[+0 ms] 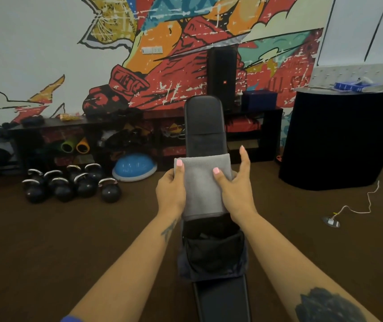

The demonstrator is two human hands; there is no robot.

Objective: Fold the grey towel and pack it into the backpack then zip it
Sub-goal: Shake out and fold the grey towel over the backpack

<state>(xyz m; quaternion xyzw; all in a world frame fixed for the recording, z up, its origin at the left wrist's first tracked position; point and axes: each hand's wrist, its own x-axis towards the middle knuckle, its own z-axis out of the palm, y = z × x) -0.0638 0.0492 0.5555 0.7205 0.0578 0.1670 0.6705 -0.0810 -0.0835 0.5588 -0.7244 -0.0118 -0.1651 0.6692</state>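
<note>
The grey towel (201, 187) is folded into a narrow rectangle and lies lengthwise on the black bench (205, 126). My left hand (170, 188) grips its left edge, thumb on top. On its right edge rests my right hand (236, 187), thumb pressed on the cloth and fingers raised beside it. The dark backpack (212, 254) lies on the bench just below the towel, its top open toward the towel's near end, with a black inner pocket showing.
Several kettlebells (69, 182) and a blue balance dome (134, 168) sit on the brown floor to the left. A low black shelf (139, 135) runs along the mural wall. A black counter (339, 140) stands right, with a white cable (357, 205) on the floor.
</note>
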